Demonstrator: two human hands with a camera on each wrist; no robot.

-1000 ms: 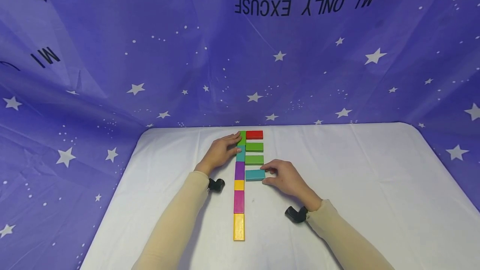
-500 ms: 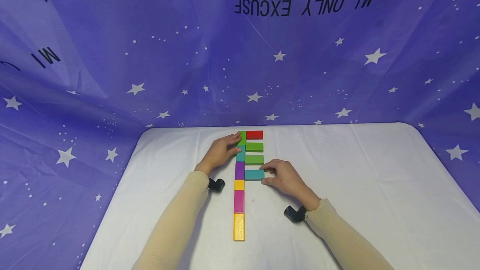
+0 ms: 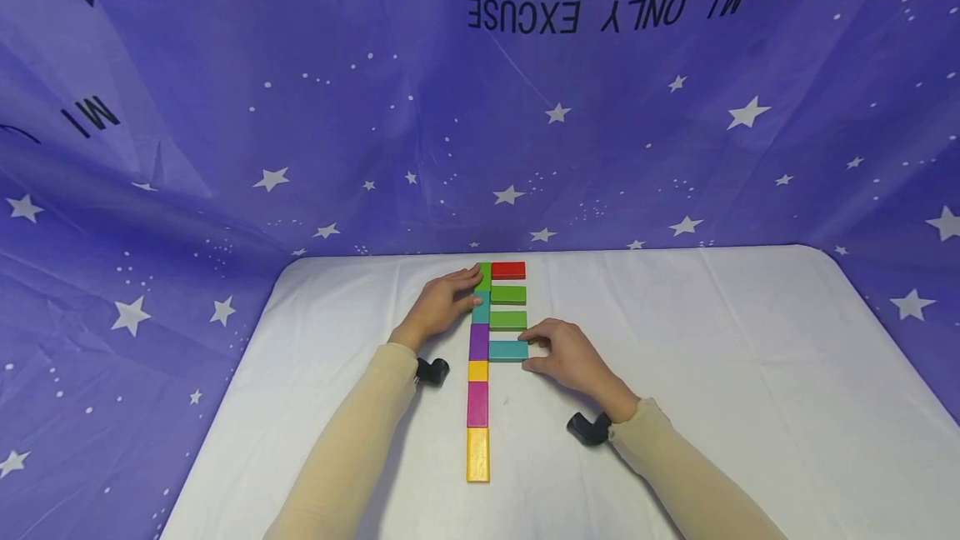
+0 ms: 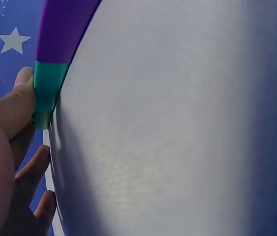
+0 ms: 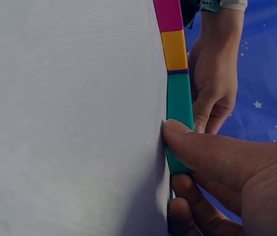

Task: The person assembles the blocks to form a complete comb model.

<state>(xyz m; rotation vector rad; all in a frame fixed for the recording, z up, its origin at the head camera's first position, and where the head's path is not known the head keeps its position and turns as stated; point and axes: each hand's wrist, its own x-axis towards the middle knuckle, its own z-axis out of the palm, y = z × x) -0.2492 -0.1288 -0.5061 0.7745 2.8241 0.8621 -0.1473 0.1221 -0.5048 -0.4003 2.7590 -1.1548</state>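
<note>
My right hand (image 3: 573,354) pinches the outer end of a teal block (image 3: 507,351) between thumb and fingers. That block lies flat, its inner end against a purple block (image 3: 478,342) in a long column. The right wrist view shows the thumb (image 5: 180,140) on the side of the teal block. At the column's far end, my left hand (image 3: 437,304) rests its fingertips on a green block (image 3: 487,275), its thumb on another teal block (image 3: 481,312). In the left wrist view the thumb (image 4: 18,105) touches that teal block's edge.
Nearer me the column continues with a short yellow block (image 3: 477,371), a magenta block (image 3: 477,404) and a long yellow block (image 3: 477,455). A red block (image 3: 508,271) and two green blocks (image 3: 507,321) jut out rightward. White cloth (image 3: 712,373) covers the table; a purple starred curtain (image 3: 420,148) hangs behind.
My right hand has slid the teal block slightly left, closing the small gap to the column. The left hand has stayed in place.
</note>
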